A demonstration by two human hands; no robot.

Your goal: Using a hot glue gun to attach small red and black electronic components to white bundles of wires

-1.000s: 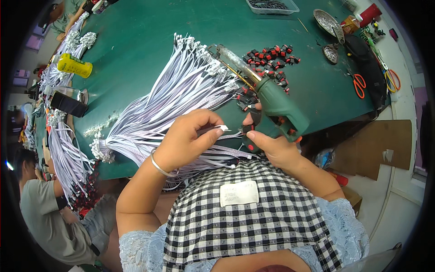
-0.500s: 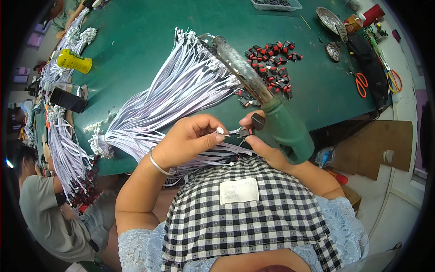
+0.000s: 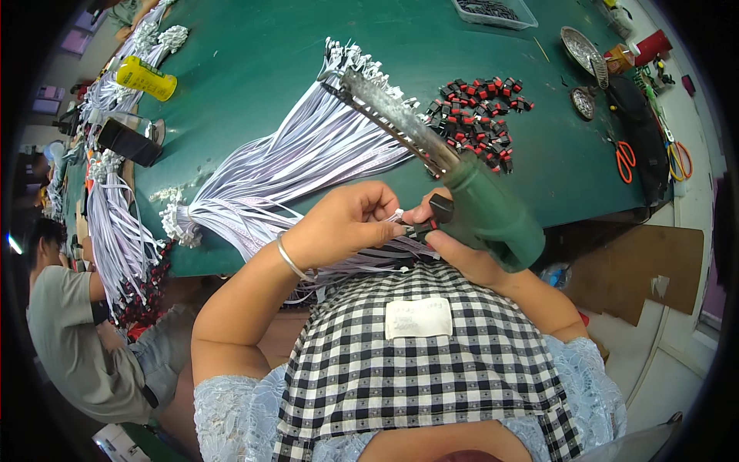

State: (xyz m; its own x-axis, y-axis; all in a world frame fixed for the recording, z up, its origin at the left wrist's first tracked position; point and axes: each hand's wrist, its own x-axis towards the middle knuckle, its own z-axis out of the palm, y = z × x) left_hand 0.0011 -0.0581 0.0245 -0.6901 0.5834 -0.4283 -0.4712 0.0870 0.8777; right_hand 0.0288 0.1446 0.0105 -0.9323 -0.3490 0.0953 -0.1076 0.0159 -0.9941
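Observation:
With thumb and finger pinched, my left hand [image 3: 346, 223] holds the white wire end [image 3: 397, 216] of a cable. My right hand [image 3: 468, 256] is closed on a small black-and-red rocker switch [image 3: 426, 228], and the left fingertips meet the switch's near side. A soldering iron with a green handle [image 3: 496, 212] and a metal barrel hangs over my right hand, hiding part of it; whether that hand supports it I cannot tell. White cables [image 3: 308, 154] fan out in a large bundle beyond my hands. Several loose rocker switches [image 3: 481, 112] lie heaped beyond the iron.
On the green table [image 3: 254, 69] stand a yellow bottle [image 3: 146, 78], a dark phone [image 3: 129, 142] and a clear tray [image 3: 496, 11] of small dark parts. Metal dishes [image 3: 583, 54] and orange-handled scissors [image 3: 625, 162] lie at the right. Another person [image 3: 85, 339] sits at the left.
My left hand has moved right, bringing the white wire end up against the switch in my right hand. The view has shifted slightly, and the soldering iron remains over the right hand.

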